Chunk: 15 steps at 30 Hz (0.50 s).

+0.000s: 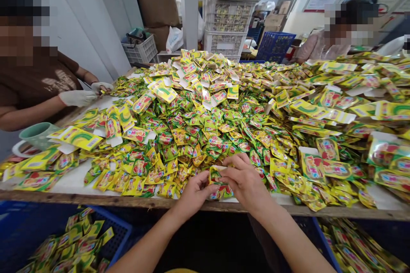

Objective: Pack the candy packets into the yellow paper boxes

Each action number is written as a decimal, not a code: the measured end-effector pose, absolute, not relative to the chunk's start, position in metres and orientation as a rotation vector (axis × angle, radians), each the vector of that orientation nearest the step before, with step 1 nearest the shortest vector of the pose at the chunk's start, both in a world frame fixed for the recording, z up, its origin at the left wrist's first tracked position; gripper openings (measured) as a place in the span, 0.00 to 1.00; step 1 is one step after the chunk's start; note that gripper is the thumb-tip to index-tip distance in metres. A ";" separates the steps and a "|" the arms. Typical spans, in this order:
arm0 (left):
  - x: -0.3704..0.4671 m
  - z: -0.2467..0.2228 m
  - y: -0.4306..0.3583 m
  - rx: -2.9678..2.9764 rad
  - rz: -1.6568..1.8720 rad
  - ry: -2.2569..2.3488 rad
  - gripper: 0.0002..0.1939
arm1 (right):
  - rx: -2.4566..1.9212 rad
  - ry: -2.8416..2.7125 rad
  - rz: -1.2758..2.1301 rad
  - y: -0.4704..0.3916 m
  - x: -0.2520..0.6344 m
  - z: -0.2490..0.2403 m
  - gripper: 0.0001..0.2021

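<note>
At the table's near edge, my left hand point(196, 192) grips a small yellow and green cardboard box point(212, 174) between thumb and fingers. Its open end faces up and towards my right hand point(246, 181). The fingers of that hand are bent together at the box's opening; whether a packet is between them is hidden. Just beyond both hands rises a large heap of small shiny candy packets point(211, 126), green and yellow with red prints. More packets point(224, 192) show directly below the box, by my fingers.
Flattened and partly open boxes point(323, 111) are piled to the right and atop the heap. A green mug point(38, 134) stands at left. Blue crates point(123, 232) with filled boxes sit below the wooden edge point(150, 202). A gloved co-worker point(77, 98) works at left; another person point(323, 45) sits at back right.
</note>
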<state>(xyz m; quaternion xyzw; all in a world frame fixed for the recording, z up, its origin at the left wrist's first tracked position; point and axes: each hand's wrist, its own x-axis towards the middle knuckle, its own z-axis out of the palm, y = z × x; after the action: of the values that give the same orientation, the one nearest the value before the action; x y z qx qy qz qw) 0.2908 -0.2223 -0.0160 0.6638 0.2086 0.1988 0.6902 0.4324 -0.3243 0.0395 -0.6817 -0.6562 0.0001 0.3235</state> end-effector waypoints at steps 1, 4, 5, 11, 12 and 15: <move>0.290 -0.017 -0.222 1.492 0.452 0.484 0.13 | -1.753 -1.738 -0.011 -0.324 0.431 0.037 0.05; 0.288 -0.018 -0.221 1.482 0.445 0.475 0.12 | -1.708 -1.739 0.057 -0.326 0.426 0.029 0.07; 0.287 -0.018 -0.220 1.471 0.440 0.462 0.13 | -1.691 -1.728 0.086 -0.327 0.424 0.027 0.08; 0.286 -0.020 -0.221 1.347 0.416 0.405 0.13 | -1.697 -1.577 0.026 -0.336 0.421 0.017 0.10; 0.286 -0.021 -0.222 1.329 0.412 0.395 0.13 | -1.707 -1.572 -0.017 -0.336 0.421 0.016 0.09; 0.286 -0.025 -0.224 1.311 0.418 0.396 0.14 | -1.699 -1.524 -0.125 -0.336 0.419 0.016 0.05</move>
<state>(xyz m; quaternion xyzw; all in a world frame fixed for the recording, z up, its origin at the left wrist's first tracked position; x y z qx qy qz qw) 0.2860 -0.2237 -0.0252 0.6011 0.1815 0.1918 0.7543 0.4190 -0.3359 0.0164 -0.6761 -0.6068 -0.0498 0.4150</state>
